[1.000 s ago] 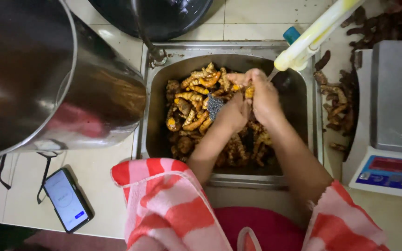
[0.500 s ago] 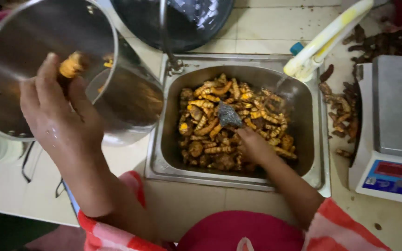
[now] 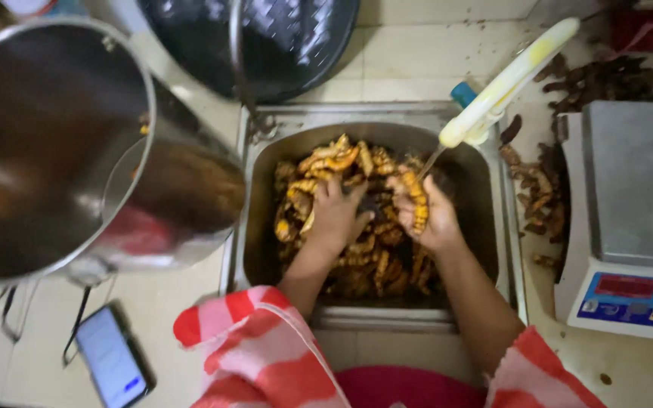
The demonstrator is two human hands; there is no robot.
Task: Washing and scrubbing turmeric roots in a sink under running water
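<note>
A steel sink holds a heap of wet orange-yellow roots. Both my hands are down in the heap. My left hand rests palm-down on the roots at the middle, fingers spread. My right hand is beside it, curled around one long orange root under a thin stream of water from the tap. A small dark tool lies partly hidden between my hands. My sleeves are striped red and white.
A large steel pot stands left of the sink, with a dark bowl behind it. A phone with a cable lies at the front left. A weighing scale sits right, dark peelings beside it.
My left hand has come back from the large pot, where it held a root, and now lies on the heap in the sink. My right hand has taken hold of a root.
</note>
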